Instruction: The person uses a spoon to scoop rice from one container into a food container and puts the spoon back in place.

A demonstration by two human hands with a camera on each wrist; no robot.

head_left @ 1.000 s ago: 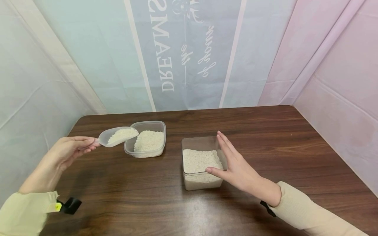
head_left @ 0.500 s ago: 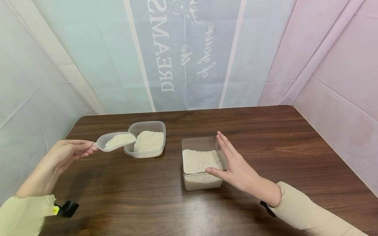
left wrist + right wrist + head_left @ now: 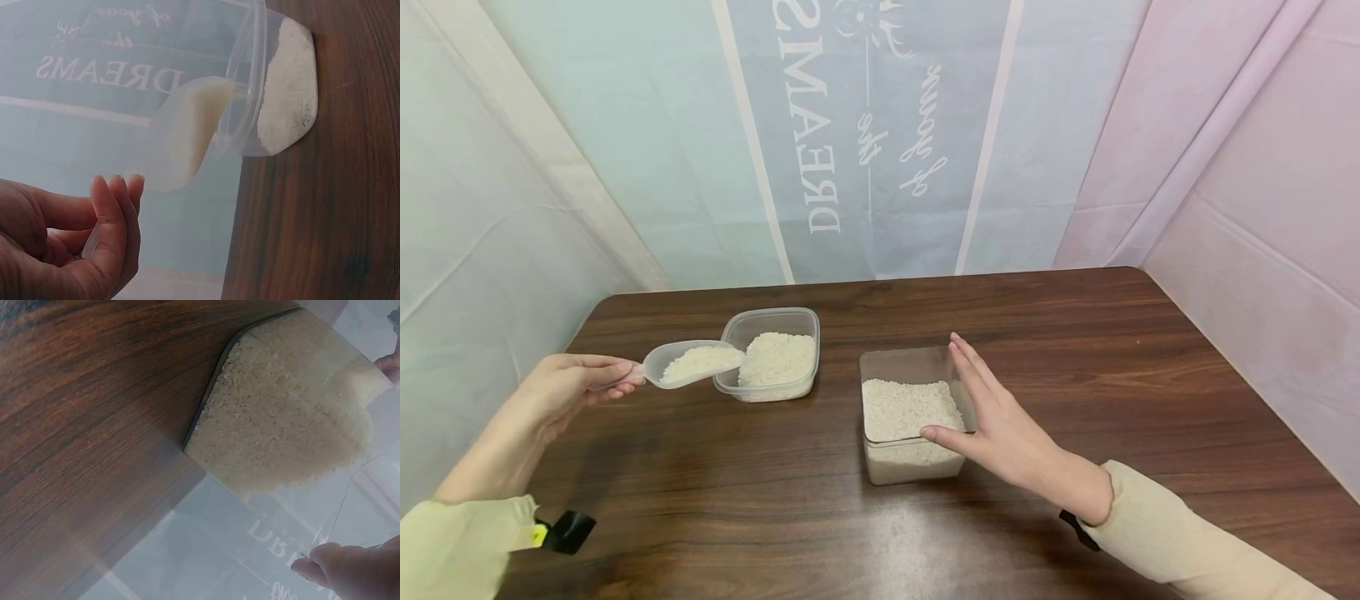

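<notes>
My left hand [image 3: 568,387] pinches the handle of a translucent scoop [image 3: 658,360], which bears a heap of white rice [image 3: 703,361]. The scoop's tip is over the left rim of a clear round-cornered tub [image 3: 811,385] partly filled with rice. In the left wrist view the thumb and curled fingers [image 3: 109,231] hold the scoop [image 3: 178,137] beside the tub [image 3: 253,75]. My right hand [image 3: 1011,429] spans the right side of a taller clear square container [image 3: 880,454] of rice, fingers straight, thumb at the front rim. The right wrist view shows fingertips [image 3: 331,565] touching its rim.
Both containers stand on a dark wood-grain table [image 3: 760,517], the tub farther back and to the left. Printed fabric [image 3: 887,242] hangs behind the table, and pale cloth sides [image 3: 1270,250] enclose it left and right.
The left hand and the loaded scoop have moved slightly left and down, the tip now lower at the tub's rim. The right hand and both containers have stayed in place.
</notes>
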